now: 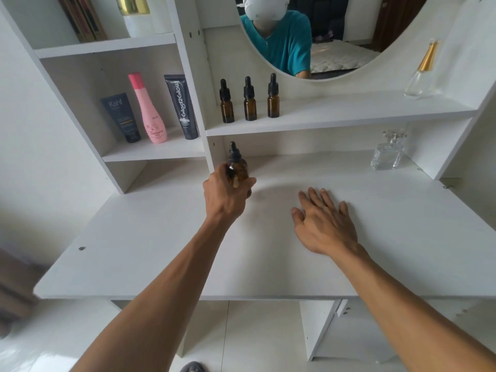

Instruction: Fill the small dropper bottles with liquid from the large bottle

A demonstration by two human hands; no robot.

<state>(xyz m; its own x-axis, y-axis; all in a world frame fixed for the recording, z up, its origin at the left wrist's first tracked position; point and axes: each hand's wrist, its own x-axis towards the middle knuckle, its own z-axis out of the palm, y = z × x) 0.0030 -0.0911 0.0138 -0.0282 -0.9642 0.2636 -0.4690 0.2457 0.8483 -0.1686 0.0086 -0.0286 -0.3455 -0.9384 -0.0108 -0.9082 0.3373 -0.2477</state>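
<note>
My left hand (224, 193) grips the large amber dropper bottle (237, 167) by its body, upright, at the back left of the white desk top (161, 251). Its black dropper cap sticks up above my fingers. Three small amber dropper bottles (227, 104), (250, 102), (273, 99) with black caps stand in a row on the shelf (349, 114) above. My right hand (323, 218) rests flat on the desk to the right, fingers spread, holding nothing.
A dark Kahf tube (122, 118), a pink bottle (150, 111) and a black tube (182, 107) stand in the left cubby. A clear glass perfume bottle (387, 154) sits under the shelf at the right, a gold-capped one (421, 73) above. A round mirror (308, 36) hangs behind.
</note>
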